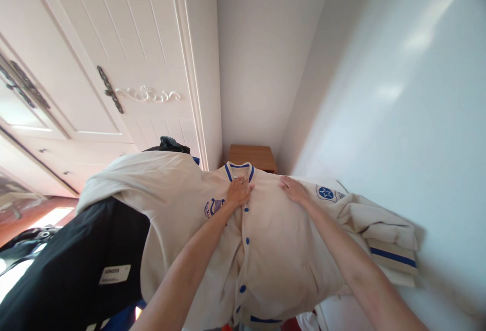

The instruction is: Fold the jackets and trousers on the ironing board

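The cream jacket [277, 250] lay spread at six o'clock, blue buttons [247, 240] down its front. The left hand [240, 194] rested just below the collar [228, 171], the right hand [295, 191] near the shoulder, each grip open, fingers extended on the cloth, grasping nothing. Black clothing [98, 240] showed at eight o'clock, a wardrobe [144, 32] at ten.

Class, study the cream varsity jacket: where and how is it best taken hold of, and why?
Probably by both shoulders, pinching from above on either side of the blue-striped collar. The jacket lies front up and spread out, its collar end farther from the camera, so both shoulders look reachable from above. The crumpled sleeve near the wall seems a poorer hold.
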Motion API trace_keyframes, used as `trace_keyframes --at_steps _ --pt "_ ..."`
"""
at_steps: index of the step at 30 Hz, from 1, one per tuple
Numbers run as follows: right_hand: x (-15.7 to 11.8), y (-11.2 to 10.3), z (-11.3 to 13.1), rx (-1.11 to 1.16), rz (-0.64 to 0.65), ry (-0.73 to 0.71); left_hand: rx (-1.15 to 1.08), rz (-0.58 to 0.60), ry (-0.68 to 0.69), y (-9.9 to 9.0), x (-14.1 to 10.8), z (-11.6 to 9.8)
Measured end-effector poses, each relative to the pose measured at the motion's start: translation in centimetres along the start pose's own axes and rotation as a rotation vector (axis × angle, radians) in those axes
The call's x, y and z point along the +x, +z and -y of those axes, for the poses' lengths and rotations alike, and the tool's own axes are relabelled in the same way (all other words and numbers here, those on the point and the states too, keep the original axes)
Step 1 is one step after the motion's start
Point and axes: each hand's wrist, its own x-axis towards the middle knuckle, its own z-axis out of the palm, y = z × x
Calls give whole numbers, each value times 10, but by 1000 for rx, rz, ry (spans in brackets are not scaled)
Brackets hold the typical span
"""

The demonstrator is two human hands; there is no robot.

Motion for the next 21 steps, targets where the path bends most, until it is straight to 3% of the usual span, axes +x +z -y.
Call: trace_keyframes --at_steps 3,6,9,11,14,17,21 --pt "12 5 24 10 -23 -22 -16 86 66 -19 7 5" --pt "31 19 69 27 -52 -85 7 120 182 -57 18 17" --pt "48 37 114 27 -66 -162 69 62 247 -107 19 47" --pt "54 47 128 24 -53 -180 190 41 224 -140 12 78" --pt "53 54 114 35 -44 -158 364 106 12 -177 -10 130" --pt "49 57 79 73 -65 -129 346 146 -132 -197 -31 164" --pt "50 59 49 113 -55 -106 334 -45 -97 -217 -43 184"
